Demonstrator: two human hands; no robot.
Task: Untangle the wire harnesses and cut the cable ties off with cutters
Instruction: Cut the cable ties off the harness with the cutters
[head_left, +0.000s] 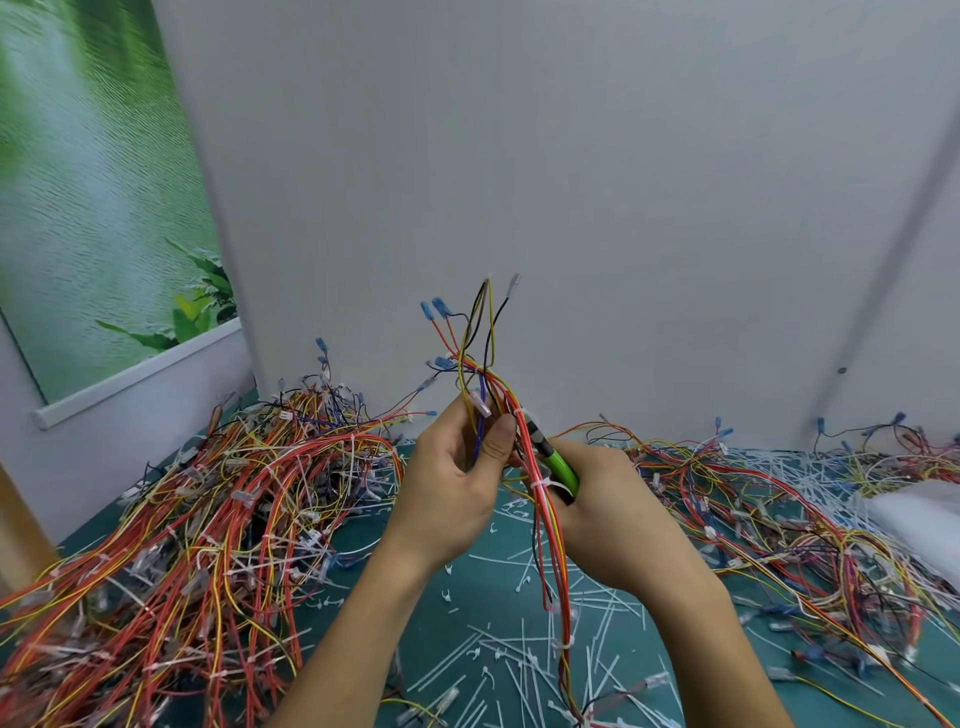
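My left hand (457, 483) grips a wire harness (550, 530) of red, yellow, blue and black wires, held upright in mid-air at the centre. Its blue and clear connectors (439, 309) fan out above my fingers, and the rest hangs down towards me. My right hand (613, 514) holds green-handled cutters (561, 465), whose dark jaws sit against the bundle next to a white cable tie (521, 414). A second white tie (540, 484) wraps the bundle just below the cutters.
A big heap of tangled harnesses (218, 509) covers the left of the green mat (483, 577). Another tangle (810, 519) spreads on the right. Several cut white ties (519, 660) litter the mat in front. A white wall (571, 182) stands close behind.
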